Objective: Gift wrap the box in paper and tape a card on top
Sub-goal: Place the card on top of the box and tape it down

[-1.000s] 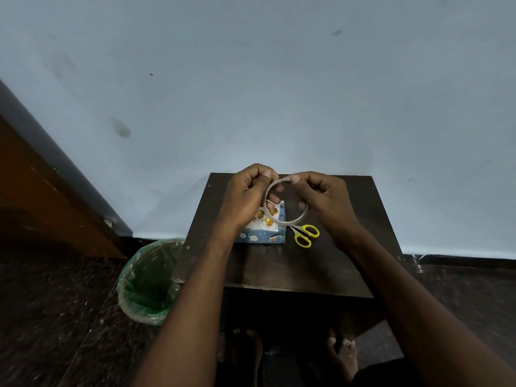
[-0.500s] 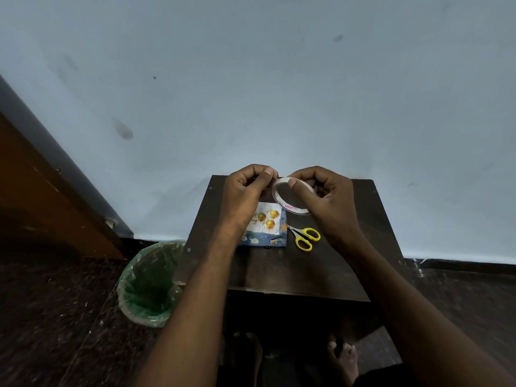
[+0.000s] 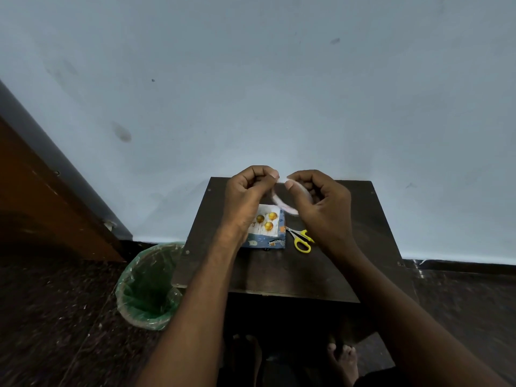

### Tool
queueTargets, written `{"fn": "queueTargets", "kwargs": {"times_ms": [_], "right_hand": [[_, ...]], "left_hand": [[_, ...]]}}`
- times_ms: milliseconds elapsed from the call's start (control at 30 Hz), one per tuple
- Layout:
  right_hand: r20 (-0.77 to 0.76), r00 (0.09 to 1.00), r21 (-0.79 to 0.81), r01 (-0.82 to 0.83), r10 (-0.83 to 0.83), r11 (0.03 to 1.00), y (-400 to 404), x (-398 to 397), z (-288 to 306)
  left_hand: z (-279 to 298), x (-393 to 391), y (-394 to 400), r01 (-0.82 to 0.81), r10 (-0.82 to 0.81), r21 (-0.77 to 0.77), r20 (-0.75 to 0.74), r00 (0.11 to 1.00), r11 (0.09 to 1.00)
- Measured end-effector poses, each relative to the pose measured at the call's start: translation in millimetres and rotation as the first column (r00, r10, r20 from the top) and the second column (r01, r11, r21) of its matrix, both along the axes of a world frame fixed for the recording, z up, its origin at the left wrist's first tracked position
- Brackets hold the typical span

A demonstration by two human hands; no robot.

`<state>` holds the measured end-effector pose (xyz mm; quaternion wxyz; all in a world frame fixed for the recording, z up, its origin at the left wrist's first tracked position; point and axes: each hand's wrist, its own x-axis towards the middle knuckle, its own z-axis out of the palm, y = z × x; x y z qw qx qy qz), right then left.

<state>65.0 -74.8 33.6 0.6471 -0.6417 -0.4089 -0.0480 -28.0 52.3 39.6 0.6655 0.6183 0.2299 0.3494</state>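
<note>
Both hands (image 3: 282,199) hold tape roll (image 3: 284,206) above green-lined bin (image 3: 148,289).

Dark matt wooden table (image 3: 279,272); crinkly glossy plastic bin liner (image 3: 148,286).

- Near half of the table (image 3: 279,277) is bare dark wood, easy to come in from the front edge.
- Wrapped box (image 3: 266,240) w/ card (image 3: 266,223) sits mid-table, scissors (image 3: 300,238) just beside on its right.
- Both hands (image 3: 245,196) (image 3: 321,205) hover over the box w/ the tape roll (image 3: 282,206), blocking it from above.
- Wall (image 3: 279,93) closes off the far edge; bin (image 3: 145,291) stands by the left side.
</note>
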Motion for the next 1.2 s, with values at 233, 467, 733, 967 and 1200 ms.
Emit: {"fn": "queueTargets", "kwargs": {"times_ms": [233,467,733,967,1200], "right_hand": [[-0.318,0.940,-0.051,-0.146,0.123,0.988,0,12,-4],[-0.376,0.910,-0.087,-0.223,0.176,0.971,1,12,-6],[-0.301,0.949,-0.207,-0.158,0.091,0.965,3,11,-12],[-0.241,0.968,-0.238,-0.125,0.066,0.963,0,17,-14],[-0.127,0.983,-0.325,-0.169,0.135,0.930,-1,19,-14]], "left_hand": [[3,-6,6,0.184,-0.184,-0.007,0.012,0.983,0.983],[0,-5,8,0.080,-0.081,-0.054,-0.019,0.996,0.995],[2,-2,0,-0.145,0.143,-0.053,-0.034,0.989,0.988],[1,-6,7,-0.082,0.068,-0.139,-0.099,0.993,0.987],[10,-9,1,0.092,-0.093,-0.080,-0.014,0.996,0.993]]}}
